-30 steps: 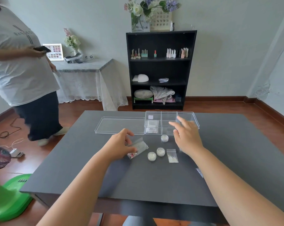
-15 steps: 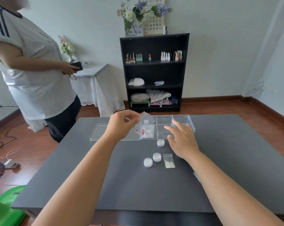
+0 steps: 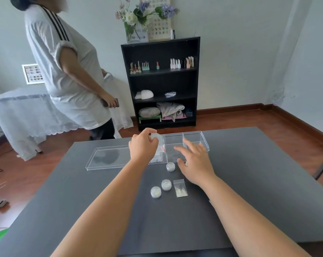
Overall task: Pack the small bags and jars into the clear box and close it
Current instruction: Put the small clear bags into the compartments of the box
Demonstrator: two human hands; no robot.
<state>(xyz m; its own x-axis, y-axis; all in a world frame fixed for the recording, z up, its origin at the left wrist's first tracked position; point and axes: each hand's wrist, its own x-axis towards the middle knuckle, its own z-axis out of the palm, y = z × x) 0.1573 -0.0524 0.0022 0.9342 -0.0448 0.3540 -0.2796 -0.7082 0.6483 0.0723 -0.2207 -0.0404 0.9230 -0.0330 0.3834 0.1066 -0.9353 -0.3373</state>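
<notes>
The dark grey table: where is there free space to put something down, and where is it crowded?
The dark grey table is bare right of the right hand, left of the left forearm below the flat clear lid, and along the near edge. It is crowded around the three small round jars, the small clear bag and the clear box.

Two bare forearms enter from the bottom edge. No sleeve shows on either arm up to the frame edge. The left hand (image 3: 142,145) and the right hand (image 3: 196,165) are uncovered. The fingers (image 3: 179,150) carry short nails, with no visible polish.
</notes>
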